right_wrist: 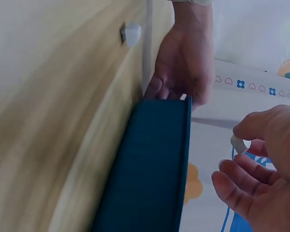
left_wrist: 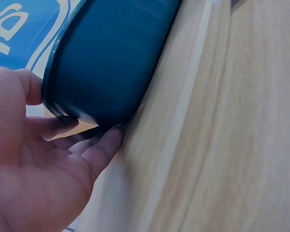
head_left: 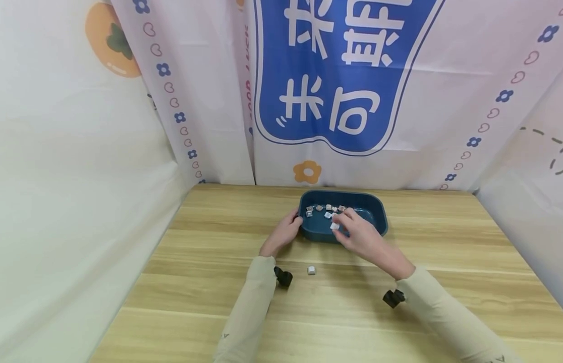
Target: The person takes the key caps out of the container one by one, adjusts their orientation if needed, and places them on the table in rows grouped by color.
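A dark teal box [head_left: 320, 235] with rounded corners stands near the table's back edge. My left hand [head_left: 284, 233] holds its left end; the left wrist view shows the thumb at the rim and the fingers [left_wrist: 104, 150] against the lower side. Above the box's front part, my right hand [head_left: 360, 236] pinches a white keycap [right_wrist: 239, 144] between thumb and forefinger, the other fingers loosely bent. Several small keycaps [head_left: 328, 207], some white and some brownish, lie inside on the left and middle of the box. One more white keycap [head_left: 311, 270] lies on the table in front of it.
The wood-grain table [head_left: 209, 242] reaches back to a printed cloth [head_left: 218, 126] hanging behind it. White cloth [head_left: 72, 201] closes off the left side, and more cloth hangs on the right. A black wrist mount [head_left: 283, 277] sits on each sleeve.
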Motion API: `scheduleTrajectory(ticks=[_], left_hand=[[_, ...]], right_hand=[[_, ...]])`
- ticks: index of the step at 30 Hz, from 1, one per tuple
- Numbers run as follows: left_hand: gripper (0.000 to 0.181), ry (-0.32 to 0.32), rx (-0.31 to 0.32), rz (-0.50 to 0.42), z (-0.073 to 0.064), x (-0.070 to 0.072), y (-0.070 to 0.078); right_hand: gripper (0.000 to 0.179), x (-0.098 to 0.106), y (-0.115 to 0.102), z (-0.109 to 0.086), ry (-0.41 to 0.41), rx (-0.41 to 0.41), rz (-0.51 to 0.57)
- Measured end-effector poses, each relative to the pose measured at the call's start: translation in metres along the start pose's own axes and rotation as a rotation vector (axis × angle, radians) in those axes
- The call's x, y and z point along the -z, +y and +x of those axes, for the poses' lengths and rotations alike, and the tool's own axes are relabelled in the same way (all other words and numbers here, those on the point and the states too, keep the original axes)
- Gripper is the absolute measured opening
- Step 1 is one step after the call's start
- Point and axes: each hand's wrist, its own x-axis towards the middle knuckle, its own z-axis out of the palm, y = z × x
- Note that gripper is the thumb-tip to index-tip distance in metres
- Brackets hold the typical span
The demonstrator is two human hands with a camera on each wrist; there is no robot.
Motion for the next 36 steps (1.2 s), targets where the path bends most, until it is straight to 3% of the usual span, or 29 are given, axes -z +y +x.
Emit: scheduleTrajectory(ticks=[7, 21, 36], left_hand=[[0.050, 0.000, -0.009, -0.010, 0.001, -0.001, -0.001], [0.052, 0.002, 0.015, -0.027, 0.002, -0.002, -0.001], [0.052, 0.007, 0.010, -0.022, 0.002, -0.002, 0.000]], right_hand=[[0.019, -0.007, -0.003, -0.008, -0.081, -0.009, -0.011], [0.014, -0.017, -0.014, -0.013, -0.167, 0.025, 0.021], [0.013, -0.029, -0.021, -0.022, -0.260, 0.004, 0.054]])
